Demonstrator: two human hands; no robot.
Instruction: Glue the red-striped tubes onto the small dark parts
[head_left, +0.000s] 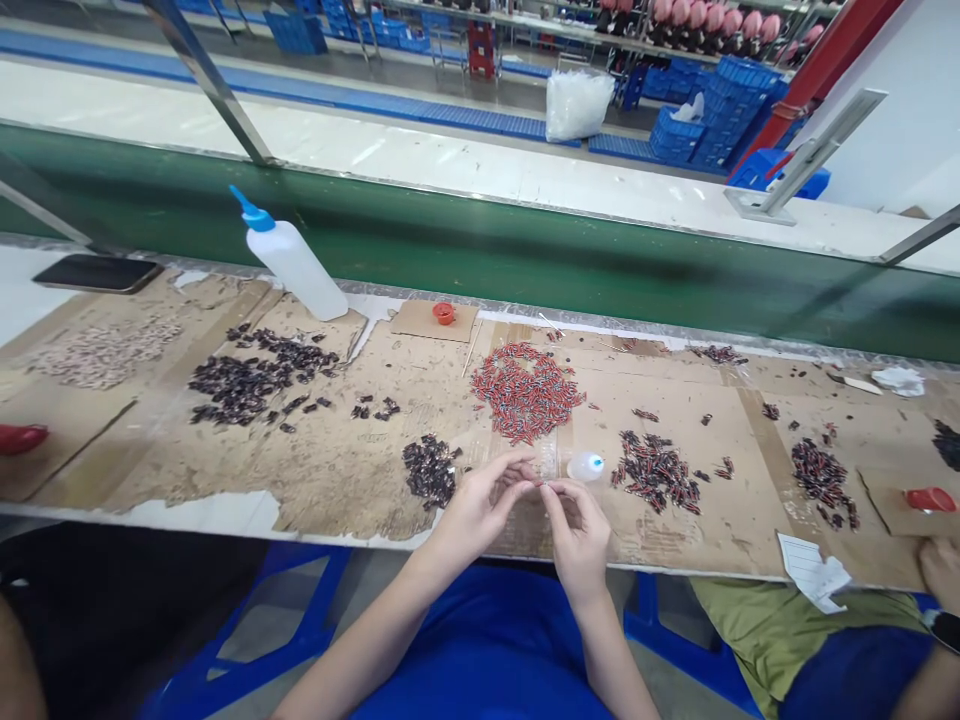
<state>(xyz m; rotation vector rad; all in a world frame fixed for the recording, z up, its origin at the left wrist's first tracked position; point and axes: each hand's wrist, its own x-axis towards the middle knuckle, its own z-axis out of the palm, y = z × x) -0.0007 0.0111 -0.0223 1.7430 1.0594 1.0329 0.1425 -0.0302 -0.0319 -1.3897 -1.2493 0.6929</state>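
Observation:
My left hand [487,500] and my right hand [577,525] meet fingertip to fingertip over the front part of the cardboard-covered table. Both are pinched closed around something tiny, too small to name. Just beyond them lies a heap of small red-and-black parts [525,392]. Left of my left hand is a pile of dark small parts [431,470]. Close to my right hand a small white bottle with a blue tip [585,466] lies on its side. To its right sits a pile of mixed red and black pieces [656,472].
A tall white squeeze bottle [300,268] stands at the back left, near a large dark pile [247,378] and a phone [97,272]. A red cap [444,313] rests on cardboard. Behind runs a green conveyor belt [480,255]. People sit on both sides; one hand [941,570] shows at right.

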